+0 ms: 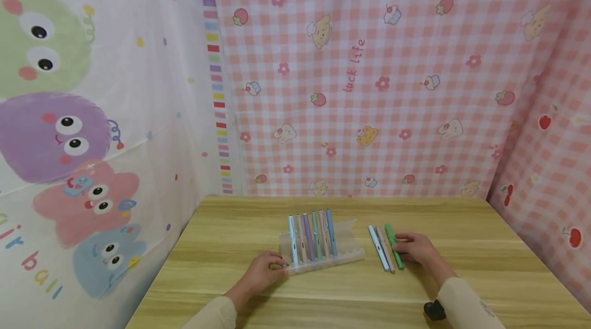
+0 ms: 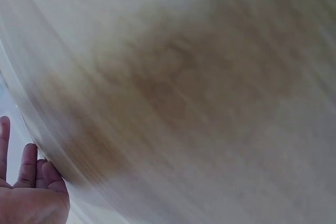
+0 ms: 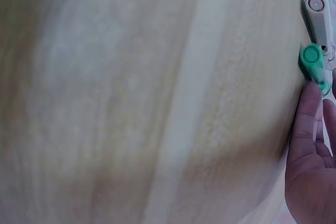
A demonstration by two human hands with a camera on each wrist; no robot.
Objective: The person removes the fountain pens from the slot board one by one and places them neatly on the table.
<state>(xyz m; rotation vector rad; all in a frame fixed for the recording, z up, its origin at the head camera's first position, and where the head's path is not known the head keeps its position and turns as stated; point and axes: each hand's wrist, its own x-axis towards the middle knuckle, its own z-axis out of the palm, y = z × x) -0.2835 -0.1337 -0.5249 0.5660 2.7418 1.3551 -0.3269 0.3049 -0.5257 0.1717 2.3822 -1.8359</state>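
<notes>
A translucent pen rack (image 1: 325, 265) stands on the table, holding several pastel pens upright in a row, among them a purple pen (image 1: 308, 236). My left hand (image 1: 264, 272) grips the rack's left end between thumb and fingers. The left wrist view shows that hand's bent fingers (image 2: 28, 169), without the rack. To the right, my right hand (image 1: 417, 248) pinches a green pen (image 1: 394, 247); in the right wrist view a fingertip meets its round end. Beside it lie a light blue pen (image 1: 378, 248) and a pinkish-beige pen (image 1: 385, 249), close together.
Everything lies on a wood-grain table (image 1: 323, 303). A pink checked curtain (image 1: 369, 113) hangs behind it, with a white cartoon cloth (image 1: 152, 88) at the left. A small black object (image 1: 434, 310) shows at the right cuff.
</notes>
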